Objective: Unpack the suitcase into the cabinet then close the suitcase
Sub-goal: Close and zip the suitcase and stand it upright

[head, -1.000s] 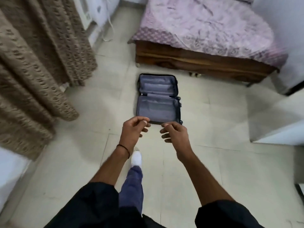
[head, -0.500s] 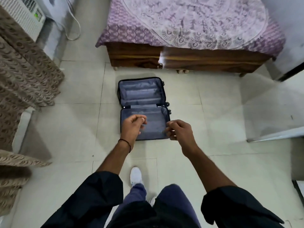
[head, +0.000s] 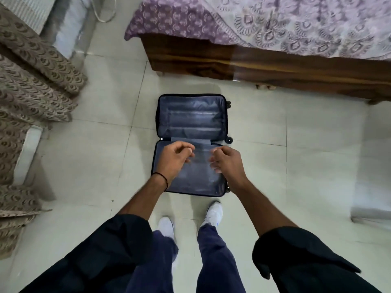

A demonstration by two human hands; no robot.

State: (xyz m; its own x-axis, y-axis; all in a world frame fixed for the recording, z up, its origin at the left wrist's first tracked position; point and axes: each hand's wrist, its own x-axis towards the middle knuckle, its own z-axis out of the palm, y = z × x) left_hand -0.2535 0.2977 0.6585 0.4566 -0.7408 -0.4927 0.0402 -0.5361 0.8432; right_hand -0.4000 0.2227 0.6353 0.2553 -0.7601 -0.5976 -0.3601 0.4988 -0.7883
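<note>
The suitcase [head: 192, 118] lies flat open on the floor [head: 306, 166] at 12 o'clock from me, its grey lining showing. My left grip [head: 173, 160] and right grip [head: 229, 162] hover over its near half, fingers loosely curled and holding nothing. The bed [head: 275, 66] stands beyond at 1 o'clock.

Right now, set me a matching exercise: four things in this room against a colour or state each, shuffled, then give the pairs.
Things:
1. suitcase
2. bedspread
3. curtain
4. shoes

Colour or state:
a. white
b. purple, patterned
c. open, laid flat
d. brown, patterned

Pairs: 1-c, 2-b, 3-d, 4-a.
</note>
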